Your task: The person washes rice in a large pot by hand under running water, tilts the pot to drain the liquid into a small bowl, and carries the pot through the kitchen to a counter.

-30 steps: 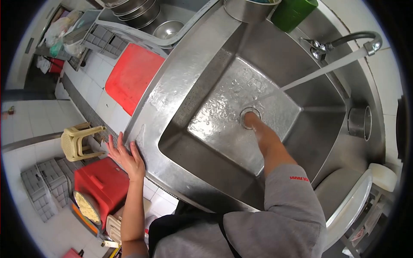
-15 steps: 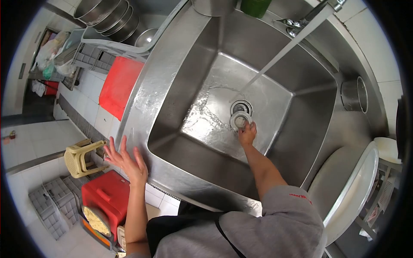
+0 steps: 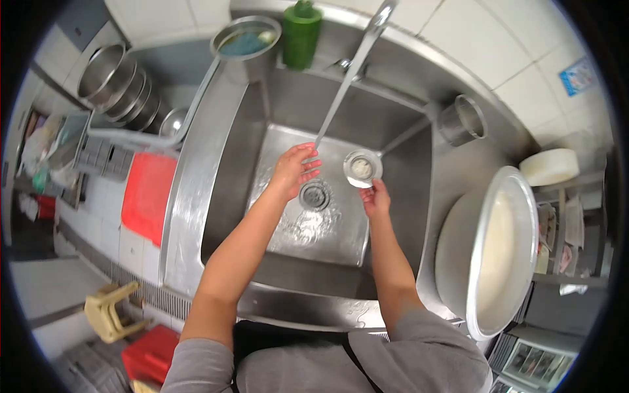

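Note:
In my right hand (image 3: 376,198) is a round metal sink strainer (image 3: 362,168), gripped by its rim. Pale bits lie in the strainer's middle. My left hand (image 3: 296,171) is over the sink with its fingers apart, close to the running water (image 3: 335,105). Below it, the uncovered drain (image 3: 314,196) shows in the wet floor of the steel sink (image 3: 275,262). The faucet (image 3: 382,16) stands at the back of the sink, pouring a steady stream.
A green bottle (image 3: 302,36) and a metal pot (image 3: 246,40) with something blue inside stand at the back. A steel container (image 3: 462,120) is at the right corner. The large pot (image 3: 452,252) leans right of the sink. Stacked pots (image 3: 121,88) sit far left.
My right hand has lifted the strainer from beside the drain. My left hand has moved from the sink's outer left edge to the water stream. The view has shifted.

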Motion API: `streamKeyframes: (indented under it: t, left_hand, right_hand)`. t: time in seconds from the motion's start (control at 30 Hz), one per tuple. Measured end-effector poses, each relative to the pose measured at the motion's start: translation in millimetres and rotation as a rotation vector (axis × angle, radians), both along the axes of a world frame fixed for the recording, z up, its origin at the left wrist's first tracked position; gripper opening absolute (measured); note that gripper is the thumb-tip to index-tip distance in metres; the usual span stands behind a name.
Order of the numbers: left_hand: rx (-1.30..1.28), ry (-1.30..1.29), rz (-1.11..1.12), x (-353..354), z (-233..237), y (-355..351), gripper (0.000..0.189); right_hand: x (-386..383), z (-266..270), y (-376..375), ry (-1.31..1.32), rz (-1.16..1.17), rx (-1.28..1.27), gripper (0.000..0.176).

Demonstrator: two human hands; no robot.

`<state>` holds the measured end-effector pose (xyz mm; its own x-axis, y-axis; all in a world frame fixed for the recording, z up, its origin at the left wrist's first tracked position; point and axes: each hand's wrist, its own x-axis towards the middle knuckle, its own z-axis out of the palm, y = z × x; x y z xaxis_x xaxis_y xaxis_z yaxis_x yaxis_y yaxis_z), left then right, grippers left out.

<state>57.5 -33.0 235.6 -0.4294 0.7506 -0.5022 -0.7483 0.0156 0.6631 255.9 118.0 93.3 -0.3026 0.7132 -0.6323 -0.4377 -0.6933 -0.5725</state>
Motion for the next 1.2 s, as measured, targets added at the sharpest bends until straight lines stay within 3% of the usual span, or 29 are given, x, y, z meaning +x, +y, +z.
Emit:
streamKeyframes:
  t: [0.07, 0.17, 0.2, 0.27, 0.3, 0.37, 0.4, 0.47, 0.5, 0.6, 0.63, 0.67, 0.73, 0.8, 0.83, 0.87, 0.9, 0.93, 0.97, 1.03, 1.07, 1.13, 1.17, 1.2]
  left_hand:
    - [-0.026, -0.043, 0.030, -3.5, -15.9, 44.7, 0.026]
    - [-0.123, -0.109, 0.085, -3.7, -38.5, 86.3, 0.025]
    - [-0.176, -0.124, 0.102, -5.1, -38.8, 93.6, 0.024]
    - [-0.193, -0.117, 0.096, -7.3, -32.5, 102.4, 0.024]
    - [-0.197, -0.117, 0.119, -8.8, -34.2, 106.4, 0.023]
    - [-0.201, -0.113, 0.141, -13.2, -41.7, 110.8, 0.021]
    - [-0.180, -0.126, 0.121, -15.6, -46.2, 111.8, 0.020]
    - [-0.166, -0.145, 0.100, -16.9, -51.5, 111.1, 0.019]
    - [-0.160, -0.182, 0.068, -16.5, -47.6, 110.0, 0.018]
    - [-0.178, -0.275, 0.040, -20.2, -41.1, 110.0, 0.017]
    - [-0.144, -0.273, -0.011, -25.9, -52.8, 113.3, 0.016]
    - [-0.119, -0.280, -0.064, -29.5, -68.8, 113.4, 0.016]
    - [-0.190, -0.208, -0.092, -30.3, -52.4, 106.3, 0.011]
    - [-0.275, -0.111, -0.203, -36.8, -62.9, 101.1, 0.012]
    - [-0.320, 0.000, -0.321, -38.7, -66.7, 97.8, 0.012]
    - [-0.334, 0.000, -0.321, -38.1, -70.3, 91.4, 0.012]
    - [-0.412, 0.123, -0.410, -36.2, -73.5, 82.0, 0.013]
    - [-0.486, 0.251, -0.497, -34.9, -75.2, 75.4, 0.014]
    - [-0.496, 0.256, -0.496, -32.2, -80.0, 69.3, 0.014]
    - [-0.492, 0.164, -0.414, -28.4, -94.1, 56.6, 0.019]
    - [-0.504, 0.169, -0.415, -29.0, -90.8, 52.6, 0.019]
    - [-0.601, 0.389, -0.526, -31.2, -82.7, 43.3, 0.023]
    - [-0.609, 0.390, -0.532, -36.6, -83.9, 43.0, 0.023]
    - [-0.572, 0.517, -0.534, -46.7, -85.8, 47.5, 0.023]
  right_hand:
    - [0.1, 80.5, 40.9, 0.074, -0.069, 0.316, 0.015]
    - [-4.6, 193.7, 91.3, -0.155, -0.385, 0.610, 0.020]
    - [-0.6, 215.5, 114.7, -0.329, -0.469, 0.751, 0.019]
    - [5.0, 238.9, 164.5, -0.898, -0.796, 1.283, 0.015]
    - [5.2, 248.5, 165.2, -0.894, -0.806, 1.282, 0.015]
    - [5.8, 264.7, 167.5, -1.438, -0.825, 1.488, 0.011]
    - [9.0, 248.4, 176.2, -1.437, -0.829, 1.485, 0.011]
    - [24.0, 202.8, 193.7, -1.863, -0.308, 1.445, 0.015]
    - [30.0, 202.3, 201.5, -1.864, -0.301, 1.448, 0.015]
    - [20.5, 198.8, 202.8, -1.776, -0.443, 1.801, 0.017]
    - [9.1, 215.9, 187.0, -1.738, -0.509, 1.882, 0.018]
    - [0.4, 219.7, 161.9, -1.747, -0.432, 1.863, 0.018]
    - [-24.6, 213.7, 112.5, -1.404, -0.309, 1.999, 0.020]
    - [-31.4, 146.5, 71.5, -1.427, 0.039, 1.940, 0.020]
    - [-24.3, 44.3, 83.7, -1.070, 0.111, 1.520, 0.019]
    - [-29.7, 22.5, 37.8, -1.464, 0.287, 1.256, 0.020]
    - [-20.3, -19.8, 18.0, -1.478, 0.778, 1.060, 0.021]
    - [-18.9, -50.8, -8.2, -1.581, 0.980, 0.923, 0.020]
    - [-9.5, -101.9, -21.6, -1.494, 1.153, 0.726, 0.018]
    - [-17.3, -149.0, -56.6, -0.957, 0.503, 0.029, 0.017]
    - [-23.5, -149.5, -59.2, -0.947, 0.506, 0.021, 0.017]
    - [-32.7, -148.3, -59.9, -0.582, 0.412, -0.225, 0.018]
    - [-37.3, -146.4, -56.0, -0.830, 0.483, -0.204, 0.015]
    - [-38.1, -143.2, -53.3, -0.829, 0.482, -0.212, 0.015]
